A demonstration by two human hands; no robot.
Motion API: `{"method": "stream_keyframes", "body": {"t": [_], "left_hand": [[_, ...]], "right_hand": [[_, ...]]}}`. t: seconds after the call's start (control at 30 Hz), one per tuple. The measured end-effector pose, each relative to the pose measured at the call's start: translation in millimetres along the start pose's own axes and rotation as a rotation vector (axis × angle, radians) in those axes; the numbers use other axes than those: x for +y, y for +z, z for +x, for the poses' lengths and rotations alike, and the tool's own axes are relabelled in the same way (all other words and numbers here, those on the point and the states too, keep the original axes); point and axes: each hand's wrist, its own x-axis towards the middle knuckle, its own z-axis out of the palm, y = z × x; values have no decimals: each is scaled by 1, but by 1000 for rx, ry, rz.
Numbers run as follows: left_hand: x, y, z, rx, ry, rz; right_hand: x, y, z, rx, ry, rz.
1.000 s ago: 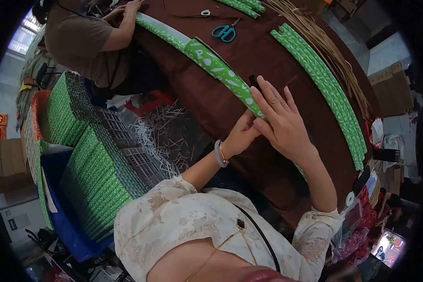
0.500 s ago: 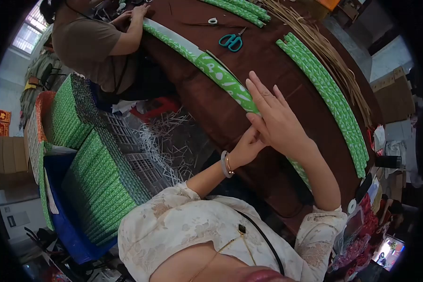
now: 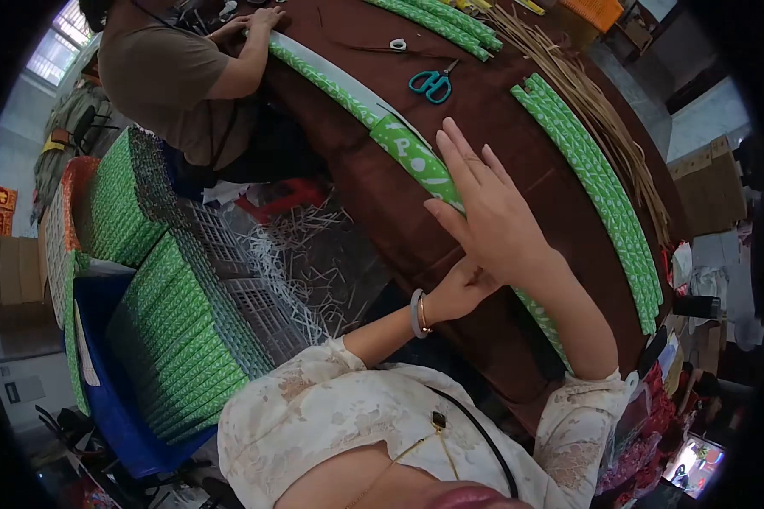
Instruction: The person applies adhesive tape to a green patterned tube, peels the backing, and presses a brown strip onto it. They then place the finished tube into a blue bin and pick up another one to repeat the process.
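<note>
My right hand (image 3: pixel 492 204) lies flat with fingers stretched out and thumb spread, over a long green strip with white print (image 3: pixel 412 161). The strip runs across the table and emerges again below my wrist; its far part shows a white face. My left hand (image 3: pixel 460 290), with bracelets at the wrist, is curled just below my right palm, beside the strip. Its fingertips are partly hidden, so I cannot make out what they hold. Teal-handled scissors (image 3: pixel 431 86) rest beyond the strip.
Bundled green strips (image 3: pixel 590 195) and brown strips (image 3: pixel 607 114) lie on the brown tablecloth (image 3: pixel 356 199). A co-worker (image 3: pixel 165 81) sits at the upper left, hands at the strip's far end. Stacked green pieces (image 3: pixel 174 339) stand in a blue bin (image 3: pixel 115 416) at left.
My right thumb has spread away from the fingers. My left hand has moved slightly down. The view has shifted a little, and the strip's printed part shows shorter beyond my hand.
</note>
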Motion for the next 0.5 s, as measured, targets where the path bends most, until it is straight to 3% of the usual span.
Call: {"method": "stream_keyframes", "body": {"t": [0.07,0.2,0.3,0.37,0.5], "left_hand": [[-2,-1,-2,22,22,224],[-1,5,-2,159,104,218],[0,0,-5,26,123,258],[14,0,-1,-84,-250,169],[-5,1,-8,1,-151,46]], "right_hand": [[-6,2,0,32,-87,-275],[-9,5,1,42,-115,-343],[-12,0,8,48,-47,-142],[-7,5,17,132,-21,-20],[-10,10,22,82,-29,2]]}}
